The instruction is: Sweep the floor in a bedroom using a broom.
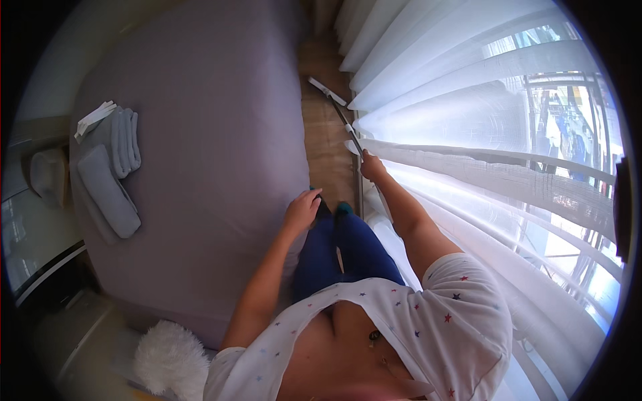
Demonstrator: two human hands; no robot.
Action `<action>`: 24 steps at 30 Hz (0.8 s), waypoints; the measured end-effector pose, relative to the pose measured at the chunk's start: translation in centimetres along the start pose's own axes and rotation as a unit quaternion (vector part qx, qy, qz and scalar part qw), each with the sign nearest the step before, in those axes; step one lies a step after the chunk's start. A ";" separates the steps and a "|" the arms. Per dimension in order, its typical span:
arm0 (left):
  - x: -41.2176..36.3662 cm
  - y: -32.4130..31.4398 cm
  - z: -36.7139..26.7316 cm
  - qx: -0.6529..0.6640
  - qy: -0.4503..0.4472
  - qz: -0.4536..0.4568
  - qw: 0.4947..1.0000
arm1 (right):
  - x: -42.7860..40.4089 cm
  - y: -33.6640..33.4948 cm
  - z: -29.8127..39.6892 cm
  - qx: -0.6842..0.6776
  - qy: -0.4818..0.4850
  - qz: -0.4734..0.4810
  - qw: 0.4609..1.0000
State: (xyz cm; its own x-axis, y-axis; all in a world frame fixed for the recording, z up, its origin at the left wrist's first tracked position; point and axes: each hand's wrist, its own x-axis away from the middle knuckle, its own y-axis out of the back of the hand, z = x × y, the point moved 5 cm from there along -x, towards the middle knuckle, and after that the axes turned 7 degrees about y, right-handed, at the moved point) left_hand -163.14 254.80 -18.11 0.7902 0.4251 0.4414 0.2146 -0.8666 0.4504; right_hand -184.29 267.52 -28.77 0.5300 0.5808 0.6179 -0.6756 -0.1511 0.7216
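Note:
My right hand (372,166) is shut on the dark handle (342,113) of a flat floor mop. The mop's narrow white head (327,91) lies on the wooden floor (326,155), between the bed and the sheer curtains. Part of the handle behind my hand runs down alongside my forearm. By the edge of the bed (215,125), my left hand (302,209) hovers or rests near my left leg, with no object visible in it; whether it touches the sheet is unclear.
Folded grey towels (108,190) and a small white folded item (95,120) lie on the bed's far left. White curtains (441,115) hang close along my right side. A fluffy white object (170,358) sits past the bed's lower edge.

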 end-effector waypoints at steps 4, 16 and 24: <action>-1.8 4.3 1.5 0.036 0.012 -0.063 0.997 | 4.8 -0.5 2.5 -0.374 -0.051 0.199 0.904; -10.7 5.1 -2.0 0.048 0.065 -0.019 0.997 | -7.2 -3.7 6.1 0.290 0.261 0.297 0.872; -16.6 4.3 -0.9 0.032 0.119 -0.014 0.992 | -21.7 -9.1 3.9 0.158 0.211 0.184 0.947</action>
State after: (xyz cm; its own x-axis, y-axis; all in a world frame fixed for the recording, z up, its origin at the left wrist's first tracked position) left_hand -175.85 244.28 -22.75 0.6264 0.4926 0.6041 0.2771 -0.8651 0.4181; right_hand -187.67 253.21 -47.48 -0.0093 0.6997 0.7143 -0.5526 -0.5989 0.5795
